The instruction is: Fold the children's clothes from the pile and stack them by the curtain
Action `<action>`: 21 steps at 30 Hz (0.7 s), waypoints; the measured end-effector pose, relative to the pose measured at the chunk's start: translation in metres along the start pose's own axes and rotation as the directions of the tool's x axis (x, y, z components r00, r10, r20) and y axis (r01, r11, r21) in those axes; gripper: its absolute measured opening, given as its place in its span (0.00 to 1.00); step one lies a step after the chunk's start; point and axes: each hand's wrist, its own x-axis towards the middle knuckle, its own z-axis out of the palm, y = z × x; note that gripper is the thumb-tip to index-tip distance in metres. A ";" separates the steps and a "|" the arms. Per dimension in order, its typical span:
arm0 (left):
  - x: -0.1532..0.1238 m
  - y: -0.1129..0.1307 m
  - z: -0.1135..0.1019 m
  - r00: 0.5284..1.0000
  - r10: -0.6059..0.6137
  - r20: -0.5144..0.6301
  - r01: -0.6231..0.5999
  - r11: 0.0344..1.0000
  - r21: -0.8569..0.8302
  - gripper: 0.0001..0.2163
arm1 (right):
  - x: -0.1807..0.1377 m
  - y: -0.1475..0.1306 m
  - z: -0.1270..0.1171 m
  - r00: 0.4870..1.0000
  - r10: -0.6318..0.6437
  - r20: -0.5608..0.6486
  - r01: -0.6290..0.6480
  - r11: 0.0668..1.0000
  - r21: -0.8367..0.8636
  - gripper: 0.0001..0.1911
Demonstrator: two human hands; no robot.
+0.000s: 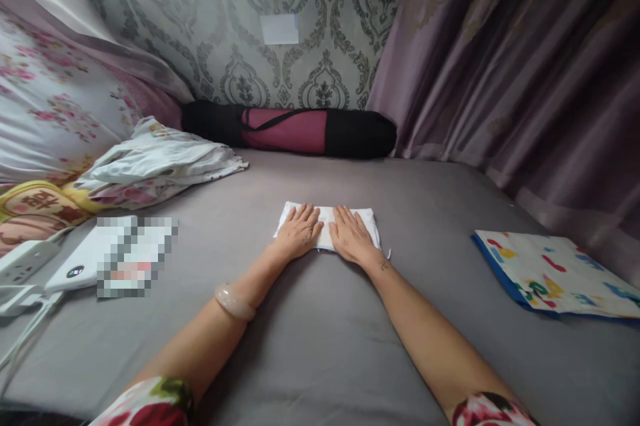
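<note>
A folded white cloth [325, 237] lies flat on the grey sheet [305, 333] in the middle of the view. My left hand [301, 231] rests palm down on its left half, fingers stretched out and pointing away from me. On the right half lies my right hand [351, 233], also flat with its fingers extended. Between the two hands a strip of the cloth shows, and its corners stick out past them. A loose thread or strap hangs at its right edge. What lies under my palms is hidden.
To the right lies a folded patterned cloth [560, 273] with a blue underside. A white power bank [93, 256], a blurred-out item and a power strip [27, 259] with cables are at the left. Behind them sits crumpled clothing [160, 166]. A black-and-maroon roll bag [285, 131] lies along the wall.
</note>
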 end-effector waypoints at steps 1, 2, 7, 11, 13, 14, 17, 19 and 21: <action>0.000 0.000 -0.001 1.000 0.002 -0.008 -0.002 1.000 -0.001 0.24 | 0.000 0.000 0.000 1.000 0.002 0.000 -0.002 1.000 0.001 0.31; -0.001 0.000 -0.001 1.000 0.006 -0.014 -0.006 1.000 -0.002 0.24 | 0.000 -0.001 -0.001 1.000 0.003 -0.001 -0.003 1.000 0.002 0.31; -0.003 -0.001 -0.007 0.999 0.008 -0.042 -0.008 1.000 -0.002 0.23 | 0.000 0.001 -0.004 1.000 0.012 -0.018 -0.012 1.000 -0.007 0.31; -0.003 -0.005 -0.011 0.994 -0.032 -0.106 0.034 0.999 0.012 0.24 | 0.004 0.008 -0.007 0.995 0.070 -0.077 -0.073 0.996 -0.040 0.31; -0.003 -0.009 -0.011 0.990 -0.065 -0.122 0.068 0.998 0.018 0.25 | 0.006 0.014 -0.006 0.988 0.108 -0.110 -0.115 0.992 -0.055 0.31; -0.002 -0.011 -0.011 0.991 -0.086 -0.107 0.088 0.996 0.019 0.25 | 0.007 0.016 -0.004 0.985 0.127 -0.114 -0.134 0.989 -0.060 0.32; -0.001 -0.015 -0.010 0.992 -0.127 0.001 0.127 0.992 0.012 0.26 | 0.007 0.023 0.002 0.984 0.162 -0.074 -0.167 0.984 -0.066 0.32; -0.001 -0.017 -0.008 0.991 -0.129 0.046 0.129 0.992 0.002 0.26 | 0.007 0.025 0.005 0.985 0.164 -0.045 -0.167 0.983 -0.070 0.33; -0.001 -0.018 -0.008 0.992 -0.119 0.042 0.119 0.993 -0.006 0.26 | 0.006 0.025 0.006 0.985 0.165 -0.043 -0.168 0.983 -0.076 0.33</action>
